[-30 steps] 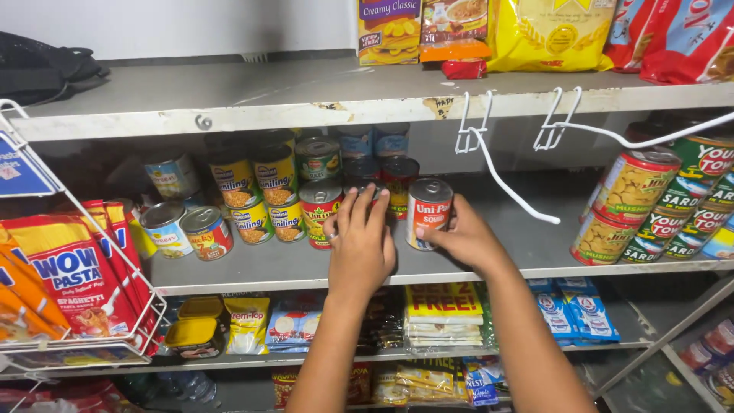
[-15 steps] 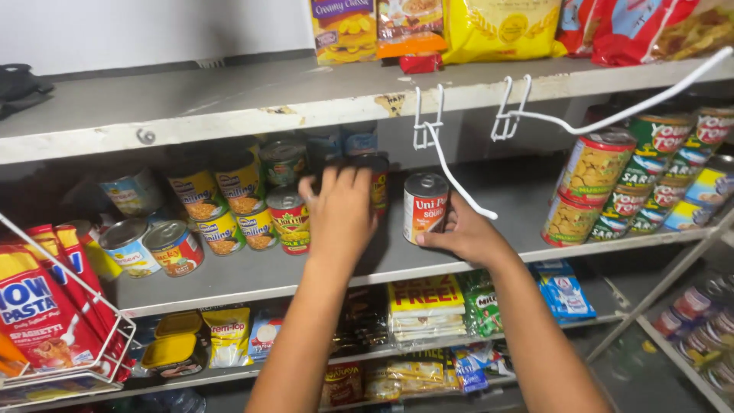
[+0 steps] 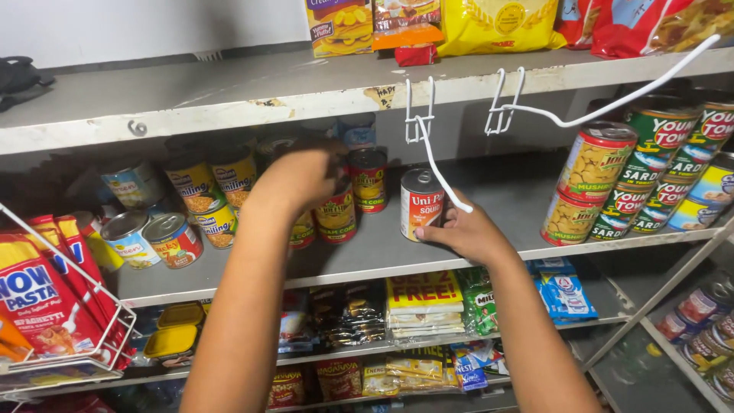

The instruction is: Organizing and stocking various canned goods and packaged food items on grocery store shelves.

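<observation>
Right hand (image 3: 462, 229) grips can (image 3: 420, 203), seemingly

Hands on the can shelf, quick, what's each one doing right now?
Left hand: fingers reaching among stacked cans, grip hidden.
Right hand: closed on red-and-white can.

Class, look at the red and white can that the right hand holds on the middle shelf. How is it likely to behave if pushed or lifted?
The can stands upright on its flat base, so it would probably slide, not tip. Its metal wall looks rigid, so the right hand likely cannot dent it. Laid on its side, its round body would probably roll along the shelf.
</observation>
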